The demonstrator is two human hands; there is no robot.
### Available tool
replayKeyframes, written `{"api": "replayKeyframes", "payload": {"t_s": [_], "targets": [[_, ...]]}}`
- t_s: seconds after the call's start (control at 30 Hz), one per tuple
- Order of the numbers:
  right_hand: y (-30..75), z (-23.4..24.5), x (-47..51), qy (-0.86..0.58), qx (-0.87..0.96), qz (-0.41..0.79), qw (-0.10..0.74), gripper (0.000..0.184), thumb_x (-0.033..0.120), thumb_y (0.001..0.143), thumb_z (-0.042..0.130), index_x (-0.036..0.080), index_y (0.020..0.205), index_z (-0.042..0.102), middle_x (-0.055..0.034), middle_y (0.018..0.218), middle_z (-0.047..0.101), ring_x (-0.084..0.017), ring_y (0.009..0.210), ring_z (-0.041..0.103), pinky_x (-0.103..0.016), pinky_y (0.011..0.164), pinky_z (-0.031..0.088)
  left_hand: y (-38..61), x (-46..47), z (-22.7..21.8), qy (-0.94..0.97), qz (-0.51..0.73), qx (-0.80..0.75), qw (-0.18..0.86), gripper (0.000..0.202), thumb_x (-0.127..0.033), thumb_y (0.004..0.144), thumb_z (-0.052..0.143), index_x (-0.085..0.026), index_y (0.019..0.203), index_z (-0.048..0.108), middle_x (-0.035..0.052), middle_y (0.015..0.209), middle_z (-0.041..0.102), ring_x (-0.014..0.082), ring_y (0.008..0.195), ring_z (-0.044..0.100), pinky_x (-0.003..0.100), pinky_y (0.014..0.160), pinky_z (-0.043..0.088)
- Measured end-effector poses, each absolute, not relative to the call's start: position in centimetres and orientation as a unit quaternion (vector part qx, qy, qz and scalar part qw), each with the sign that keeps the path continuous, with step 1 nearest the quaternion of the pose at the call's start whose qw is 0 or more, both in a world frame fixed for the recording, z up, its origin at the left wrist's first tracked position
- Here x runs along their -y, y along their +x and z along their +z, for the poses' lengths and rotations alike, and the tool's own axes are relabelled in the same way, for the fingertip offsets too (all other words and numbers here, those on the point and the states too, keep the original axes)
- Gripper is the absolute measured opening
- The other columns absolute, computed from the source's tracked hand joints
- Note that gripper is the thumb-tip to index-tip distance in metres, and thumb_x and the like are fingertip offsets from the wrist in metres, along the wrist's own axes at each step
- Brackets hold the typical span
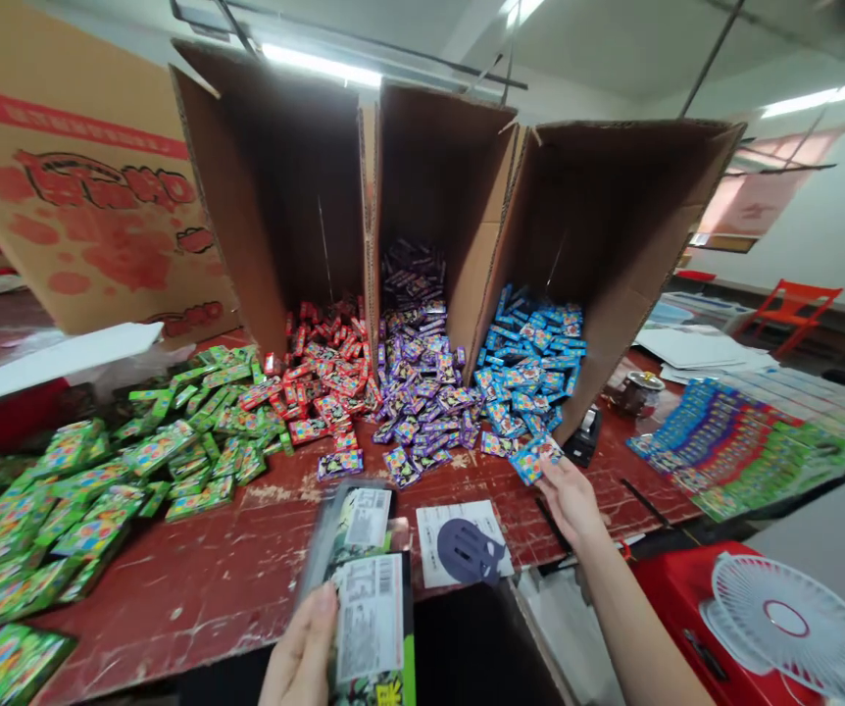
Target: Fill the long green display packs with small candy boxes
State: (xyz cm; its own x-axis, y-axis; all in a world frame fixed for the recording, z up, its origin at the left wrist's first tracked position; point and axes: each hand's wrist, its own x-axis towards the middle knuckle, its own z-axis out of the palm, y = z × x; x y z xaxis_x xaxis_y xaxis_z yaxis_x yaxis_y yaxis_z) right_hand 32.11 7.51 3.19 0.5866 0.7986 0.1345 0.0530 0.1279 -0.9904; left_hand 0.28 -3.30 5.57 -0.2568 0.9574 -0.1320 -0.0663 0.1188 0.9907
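Observation:
My left hand (303, 642) is closed on a printed plastic pouch (371, 623) with a white barcode label and green edges, its thumb lying over the front. A second labelled pouch (365, 515) shows just beyond it. My right hand (571, 502) pinches a small blue packet (532, 459) at the front of the blue packet pile (536, 353). Left of that pile lie purple packets (419, 382), then red packets (330, 368). Green packets (99, 490) spread over the left side of the table.
Three upright cardboard boxes (507, 221) open toward me behind the piles. A printed sheet with a dark purple shape (467, 549) lies on the red table (246, 579). On the right are rows of coloured packets (746, 441), a jar (635, 392) and a white fan (790, 618).

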Motion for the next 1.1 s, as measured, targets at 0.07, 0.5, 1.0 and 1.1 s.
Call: {"api": "replayKeyframes", "payload": {"t_s": [0.07,0.5,1.0,1.1], "targets": [[29.2,4.6,-5.6,-0.511,0.390,0.406,0.649,0.053,0.043,0.063,0.074,0.019,0.107,0.058,-0.0066,0.088,0.069,-0.021,0.080,0.066,-0.033,0.069,0.053,0.0,2.8,5.8,0.335,0.536,-0.539,0.557,0.042,-0.056,0.070,0.062,-0.019,0.088,0.070,0.0039,0.083,0.074,0.0243,0.080,0.067,0.029,0.071,0.053],[15.7,11.4,-3.4,-0.312,0.628,0.459,0.545,0.045,0.027,0.071,0.072,0.024,0.114,0.061,-0.0011,0.088,0.068,-0.014,0.076,0.061,-0.027,0.070,0.055,-1.0,6.2,6.9,0.440,0.543,-0.487,0.524,0.034,-0.048,0.080,0.055,-0.016,0.076,0.065,-0.0012,0.062,0.058,0.0145,0.059,0.049,0.021,0.056,0.040],[15.4,11.1,-1.0,-0.323,0.702,0.273,0.573,0.025,0.021,0.080,0.062,0.023,0.105,0.063,-0.0065,0.099,0.064,-0.019,0.093,0.059,-0.033,0.083,0.050,-0.9,6.9,7.4,0.470,0.533,-0.487,0.508,0.038,-0.049,0.083,0.049,-0.016,0.087,0.067,0.0062,0.077,0.069,0.0227,0.071,0.060,0.028,0.067,0.048],[15.4,11.0,-0.5,-0.334,0.692,0.387,0.510,0.023,0.027,0.078,0.064,0.021,0.101,0.064,-0.0068,0.097,0.066,-0.019,0.087,0.062,-0.032,0.076,0.053,-0.7,7.0,7.3,0.470,0.534,-0.488,0.506,0.037,-0.048,0.084,0.048,-0.016,0.086,0.067,0.0067,0.077,0.068,0.0235,0.072,0.060,0.029,0.068,0.047]]}}
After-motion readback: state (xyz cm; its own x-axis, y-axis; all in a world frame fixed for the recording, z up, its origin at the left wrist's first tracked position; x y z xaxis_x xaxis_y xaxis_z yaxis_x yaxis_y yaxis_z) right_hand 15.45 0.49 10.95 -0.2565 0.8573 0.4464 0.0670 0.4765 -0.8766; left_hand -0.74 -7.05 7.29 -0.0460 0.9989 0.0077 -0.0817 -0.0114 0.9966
